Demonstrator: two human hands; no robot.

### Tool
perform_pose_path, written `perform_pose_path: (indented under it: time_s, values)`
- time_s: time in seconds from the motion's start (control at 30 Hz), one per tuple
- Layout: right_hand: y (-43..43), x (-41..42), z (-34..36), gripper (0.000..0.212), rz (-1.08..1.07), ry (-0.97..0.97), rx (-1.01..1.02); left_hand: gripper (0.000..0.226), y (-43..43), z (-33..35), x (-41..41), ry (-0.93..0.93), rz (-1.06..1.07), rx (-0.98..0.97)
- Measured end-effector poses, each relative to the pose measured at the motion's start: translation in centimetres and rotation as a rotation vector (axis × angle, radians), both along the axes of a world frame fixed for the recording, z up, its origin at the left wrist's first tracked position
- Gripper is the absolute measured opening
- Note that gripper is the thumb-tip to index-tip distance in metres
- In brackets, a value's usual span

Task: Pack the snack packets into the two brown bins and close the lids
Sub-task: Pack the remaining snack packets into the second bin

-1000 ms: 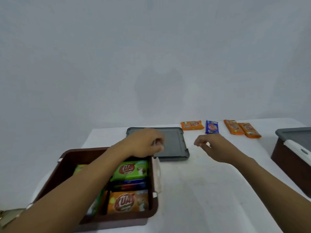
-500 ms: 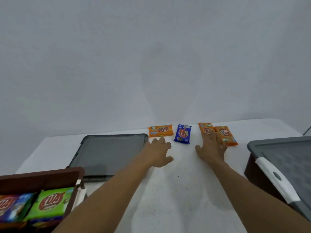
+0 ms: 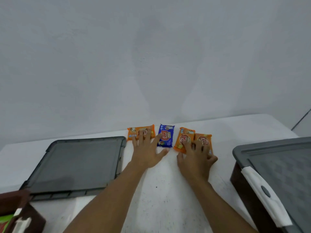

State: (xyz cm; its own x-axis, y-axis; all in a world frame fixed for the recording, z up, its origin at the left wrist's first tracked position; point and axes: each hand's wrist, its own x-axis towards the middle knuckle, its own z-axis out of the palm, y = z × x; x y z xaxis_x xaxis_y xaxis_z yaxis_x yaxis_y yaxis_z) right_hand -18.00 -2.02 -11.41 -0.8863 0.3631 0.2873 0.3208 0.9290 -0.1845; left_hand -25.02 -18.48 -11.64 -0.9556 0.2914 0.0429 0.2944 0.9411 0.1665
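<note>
Brown bins (image 3: 242,187) are set at the table (image 3: 168,199) sides. Snack packets (image 3: 165,137), judged light and slippery, are lined along its far edge. Orange ones (image 3: 184,137) are pressed under the unclenched left grip (image 3: 146,153) and right grip (image 3: 196,160); edges should be pinched.

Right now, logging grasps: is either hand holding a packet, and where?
Nothing held. Left hand lies flat on the left orange packet; right hand lies on the right orange pair.
</note>
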Motion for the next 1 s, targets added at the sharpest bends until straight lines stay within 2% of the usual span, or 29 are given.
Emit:
perform_pose_path:
  time_s: [0.1, 0.3, 0.53, 0.77, 0.9, 0.97, 1.0]
  values:
    - [0.1, 1.2, -0.3, 0.044, 0.044, -0.003, 0.001, 0.079, -0.8, -0.9, 1.9, 0.083, -0.001, 0.019]
    - [0.2, 4.0, -1.1, 0.053, 0.065, -0.028, 0.033, 0.081, -2.0, -1.0, 5.5, 0.122, -0.033, 0.055]
    - [0.0, 7.2, -0.8, 0.049, 0.087, -0.039, 0.011, 0.079, -2.9, -0.5, 9.2, 0.04, -0.027, -0.013]
    - [-0.2, 10.6, -0.3, 0.047, 0.128, -0.047, -0.083, 0.062, -3.3, 1.5, 13.2, 0.085, -0.069, -0.066]
    - [0.0, 12.5, 0.6, 0.05, 0.176, -0.107, -0.17, 0.048, -3.8, 1.6, 14.6, 0.219, -0.186, 0.093]
    - [0.0, 12.6, 1.3, 0.046, 0.183, -0.122, -0.204, 0.045, -4.9, 2.4, 14.0, 0.141, -0.218, 0.138]
    - [0.0, 12.4, 1.7, 0.043, 0.182, -0.12, -0.224, 0.053, -5.7, 2.8, 13.4, 0.035, -0.205, 0.136]
